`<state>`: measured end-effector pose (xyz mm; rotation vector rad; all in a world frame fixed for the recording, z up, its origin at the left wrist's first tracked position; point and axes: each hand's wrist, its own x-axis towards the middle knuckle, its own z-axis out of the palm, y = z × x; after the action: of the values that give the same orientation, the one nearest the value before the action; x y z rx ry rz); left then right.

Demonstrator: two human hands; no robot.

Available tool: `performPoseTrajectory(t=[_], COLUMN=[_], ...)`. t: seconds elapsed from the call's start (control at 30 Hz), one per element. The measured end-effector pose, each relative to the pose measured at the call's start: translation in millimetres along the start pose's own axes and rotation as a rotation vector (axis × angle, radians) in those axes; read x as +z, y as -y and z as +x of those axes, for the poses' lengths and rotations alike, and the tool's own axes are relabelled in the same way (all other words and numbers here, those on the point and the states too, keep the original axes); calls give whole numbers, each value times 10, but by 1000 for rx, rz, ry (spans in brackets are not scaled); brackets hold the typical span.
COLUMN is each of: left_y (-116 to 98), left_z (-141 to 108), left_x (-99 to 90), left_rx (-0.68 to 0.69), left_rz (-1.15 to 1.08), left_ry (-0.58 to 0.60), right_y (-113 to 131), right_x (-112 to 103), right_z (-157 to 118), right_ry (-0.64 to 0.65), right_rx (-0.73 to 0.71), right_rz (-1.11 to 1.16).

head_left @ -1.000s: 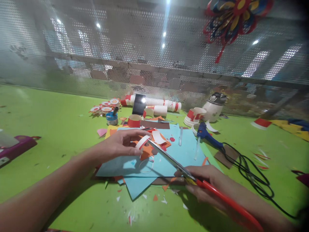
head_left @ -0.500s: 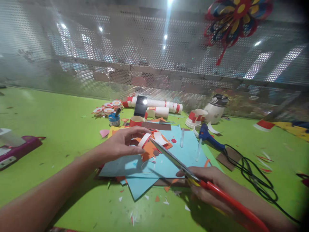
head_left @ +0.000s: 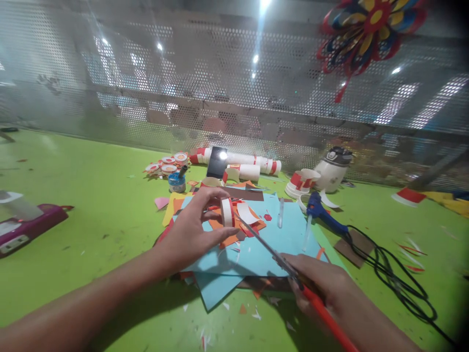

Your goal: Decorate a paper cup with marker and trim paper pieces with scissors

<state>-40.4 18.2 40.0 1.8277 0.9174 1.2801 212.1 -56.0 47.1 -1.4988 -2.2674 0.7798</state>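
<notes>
Between its thumb and fingers, my left hand (head_left: 201,222) grips a white paper ring with a red edge (head_left: 227,213). My right hand (head_left: 318,278) is wrapped round the scissors (head_left: 271,249), whose red handle runs toward the lower right. The blades look closed, and their tip points up-left, just right of the ring. Under both hands lie light blue paper sheets (head_left: 252,266), with orange paper scraps (head_left: 256,225) and a curved white piece (head_left: 247,213) on top.
A blue glue gun (head_left: 322,212) with a coiled black cord lies at the right. Behind are a phone (head_left: 217,162), white-and-red paper tubes (head_left: 249,172), a blue jar (head_left: 177,183) and a white bottle (head_left: 332,168). A purple power strip (head_left: 32,227) lies at the left.
My left hand has turned the ring more upright and moved slightly right. The scissors have shifted a little right and down, with their tip still near the ring. The camera view has shifted slightly.
</notes>
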Motion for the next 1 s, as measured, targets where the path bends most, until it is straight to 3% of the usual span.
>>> performPoseTrajectory(t=[0.23,1.0], left_y=[-2,13], left_z=[-21,-54], left_x=[18,54], left_rx=[-16,51], left_rz=[12,5], left_ry=[-55,-15], right_y=[-82,-74], right_x=[23,97], right_z=[-15,-53], right_ry=[-19,-129], right_rx=[-28,-60], right_rz=[-1,-175])
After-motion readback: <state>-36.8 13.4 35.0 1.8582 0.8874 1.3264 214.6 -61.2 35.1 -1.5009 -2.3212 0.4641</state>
